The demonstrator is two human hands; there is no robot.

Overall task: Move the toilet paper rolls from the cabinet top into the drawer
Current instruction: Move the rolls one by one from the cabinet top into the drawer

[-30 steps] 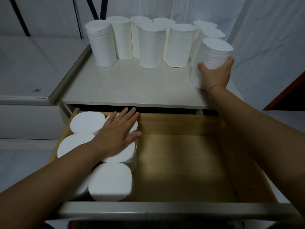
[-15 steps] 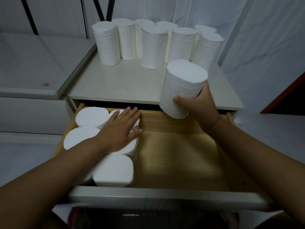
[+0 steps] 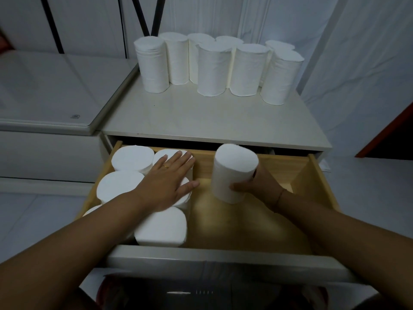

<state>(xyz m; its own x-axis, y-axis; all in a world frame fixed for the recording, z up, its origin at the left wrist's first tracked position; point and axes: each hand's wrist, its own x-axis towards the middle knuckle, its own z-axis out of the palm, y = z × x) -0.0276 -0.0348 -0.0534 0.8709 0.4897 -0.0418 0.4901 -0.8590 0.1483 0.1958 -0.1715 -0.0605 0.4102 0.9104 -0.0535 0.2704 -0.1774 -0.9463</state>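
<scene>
— What's nearest?
— The open wooden drawer (image 3: pixel 317 175), with toilet paper rolls standing packed (image 3: pixel 161 229) on its left side. The left hand (image 3: pixel 166 182) lies flat on their tops, fingers spread.
— And the right hand (image 3: pixel 259 184)?
— Fingers clamped around a tilted roll (image 3: pixel 233 173) inside the drawer; whether its base touches the bottom, I can't tell.
— Farther back?
— Eight or so upright rolls (image 3: pixel 212 70) stand along the rear of the cabinet top (image 3: pixel 201 117).

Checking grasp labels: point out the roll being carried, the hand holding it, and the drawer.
carried toilet paper roll (image 3: pixel 232 173): head view, middle of its side wall.
right hand (image 3: pixel 259 186): head view, back of the hand behind the roll.
drawer (image 3: pixel 321 175): head view, right wooden side wall.
</scene>
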